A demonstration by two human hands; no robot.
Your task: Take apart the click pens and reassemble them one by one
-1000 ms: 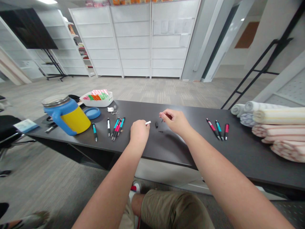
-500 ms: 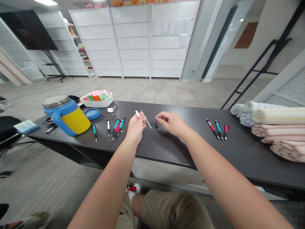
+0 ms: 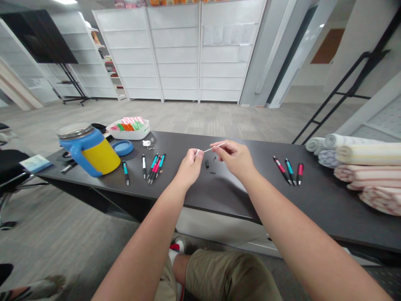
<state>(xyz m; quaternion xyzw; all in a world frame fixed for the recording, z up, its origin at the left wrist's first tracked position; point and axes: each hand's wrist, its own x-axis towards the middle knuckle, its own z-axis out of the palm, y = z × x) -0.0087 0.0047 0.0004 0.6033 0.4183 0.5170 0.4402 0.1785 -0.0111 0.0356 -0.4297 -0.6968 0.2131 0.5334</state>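
Observation:
Over the dark table, my left hand [image 3: 189, 167] is closed in a pinch around a small white pen barrel [image 3: 197, 152], mostly hidden by the fingers. My right hand [image 3: 234, 158] pinches a thin white pen refill [image 3: 207, 150], whose one end reaches to the left fingertips. Whether that end sits inside the barrel, I cannot tell. Below and between the hands lie a short black pen grip [image 3: 207, 164], a tiny pen tip [image 3: 214, 159] and a small dark spring-like piece [image 3: 212, 172].
Left of my hands lies a group of pens [image 3: 154, 169]. Further left stand a blue and yellow mug [image 3: 98, 152], a blue lid [image 3: 123, 148] and a white basket [image 3: 134, 134] of packets. On the right are three pens [image 3: 290, 172] and rolled towels [image 3: 366, 152] on the table [image 3: 244, 205].
Both hands have come closer together. My right hand, empty before, has taken hold of the refill, which stuck out from my left hand. My left hand has moved slightly right.

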